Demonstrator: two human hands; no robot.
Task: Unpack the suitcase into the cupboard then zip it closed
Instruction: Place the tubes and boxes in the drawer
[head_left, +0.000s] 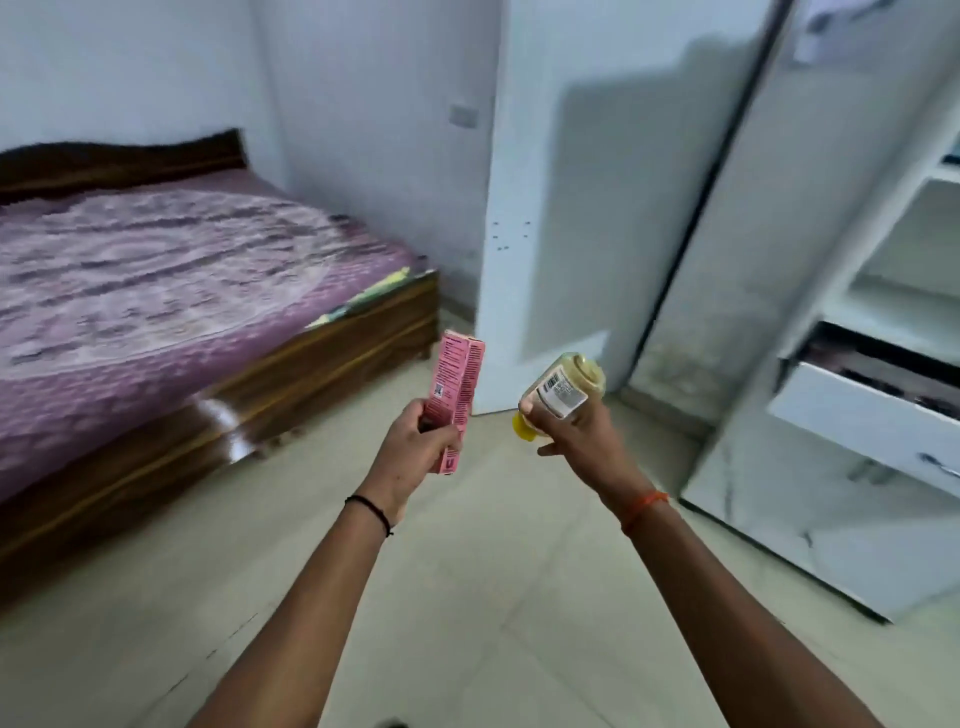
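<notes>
My left hand (415, 452) grips a long pink carton (457, 389) that stands nearly upright above the floor. My right hand (582, 436) holds a pale yellow bottle (566, 387) tilted with its yellow cap pointing down and left. The white cupboard (883, 312) stands at the right, its door (571, 208) swung open toward me. One white drawer (872, 415) is pulled out, with dark contents inside. Shelves show above the drawer. The suitcase is out of view.
A wooden bed (208, 405) with a purple patterned cover (156, 270) fills the left side. Pale floor tiles (467, 597) stretch between the bed and the cupboard. White walls stand behind.
</notes>
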